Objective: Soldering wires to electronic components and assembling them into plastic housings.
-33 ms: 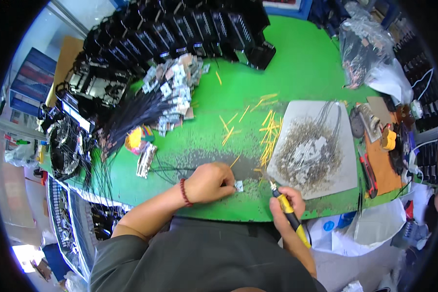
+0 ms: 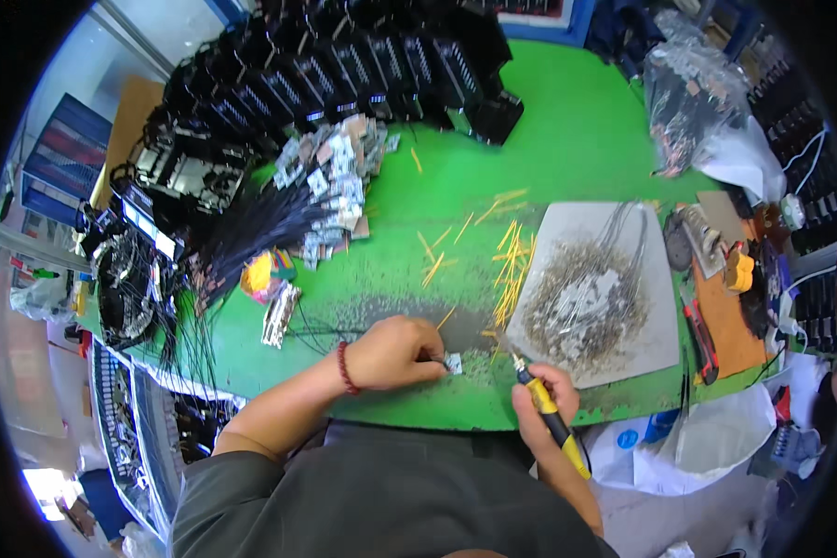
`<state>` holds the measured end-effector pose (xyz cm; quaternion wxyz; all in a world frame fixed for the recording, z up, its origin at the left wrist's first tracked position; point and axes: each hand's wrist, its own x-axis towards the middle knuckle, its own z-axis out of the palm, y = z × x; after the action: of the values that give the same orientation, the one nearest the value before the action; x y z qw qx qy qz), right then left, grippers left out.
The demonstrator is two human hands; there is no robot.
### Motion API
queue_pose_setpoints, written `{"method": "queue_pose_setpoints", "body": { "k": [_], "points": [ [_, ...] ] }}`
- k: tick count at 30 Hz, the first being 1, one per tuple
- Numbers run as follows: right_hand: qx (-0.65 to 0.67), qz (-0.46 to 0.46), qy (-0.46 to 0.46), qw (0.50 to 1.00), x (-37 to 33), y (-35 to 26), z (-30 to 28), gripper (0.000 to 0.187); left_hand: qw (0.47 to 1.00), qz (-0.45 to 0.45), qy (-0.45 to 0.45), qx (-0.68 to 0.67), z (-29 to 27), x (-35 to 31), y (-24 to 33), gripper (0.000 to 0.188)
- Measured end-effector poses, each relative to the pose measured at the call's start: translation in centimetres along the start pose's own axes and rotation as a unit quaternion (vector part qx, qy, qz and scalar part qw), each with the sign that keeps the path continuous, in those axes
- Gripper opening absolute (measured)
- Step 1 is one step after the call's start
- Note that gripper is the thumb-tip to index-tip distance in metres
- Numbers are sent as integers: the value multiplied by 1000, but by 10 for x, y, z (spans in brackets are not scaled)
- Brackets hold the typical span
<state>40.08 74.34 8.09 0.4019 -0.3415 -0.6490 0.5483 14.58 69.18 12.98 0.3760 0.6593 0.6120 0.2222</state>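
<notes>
At the near edge of the green table, my left hand [image 2: 395, 353] is closed, thumb and finger pinching a small silvery-white square piece [image 2: 453, 363]. Black wires [image 2: 321, 332] run out to the left of that hand. My right hand [image 2: 556, 381] grips a yellow-and-black soldering iron [image 2: 556, 423] like a pen. Its metal tip points up and left, a short way right of the square piece and apart from it. Just beyond the tip, thin yellow sticks [image 2: 510, 284] lie scattered. A grey sheet [image 2: 665, 316] bearing greyish crumbs and thin wires is to the right.
A heap of silvery squares [image 2: 344, 200] with black wires lies at the left, below a row of black housings [image 2: 363, 70]. A small yellow-filled packet [image 2: 259, 273] and a silver foil strip [image 2: 281, 316] sit nearer. A red-and-black cutter [image 2: 704, 344] lies at the right.
The table and its things appear slightly lower in the picture. Both hands keep their grips, and the soldering iron has shifted very slightly.
</notes>
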Motion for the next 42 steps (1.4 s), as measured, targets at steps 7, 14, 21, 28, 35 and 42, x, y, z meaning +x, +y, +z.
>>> {"method": "queue_pose_setpoints", "body": {
  "k": [7,14,21,28,35,42],
  "points": [
    [16,-62,17,998,3,0,2,41,922,24,235,308,-120,134,30,23],
    [10,-92,8,996,6,4,9,34,852,-62,212,475,-185,226,4,21],
    [48,-109,58,991,-1,16,6,30,874,31,192,445,-183,144,65,22],
    [-8,-174,4,985,5,3,-2,24,823,119,131,540,-200,62,70,15],
    [-69,-264,50,961,31,-54,-12,15,736,184,-16,651,-190,29,54,6],
    [-109,-290,-19,951,84,-71,27,19,803,151,-69,572,-137,21,39,29]
  ]
}}
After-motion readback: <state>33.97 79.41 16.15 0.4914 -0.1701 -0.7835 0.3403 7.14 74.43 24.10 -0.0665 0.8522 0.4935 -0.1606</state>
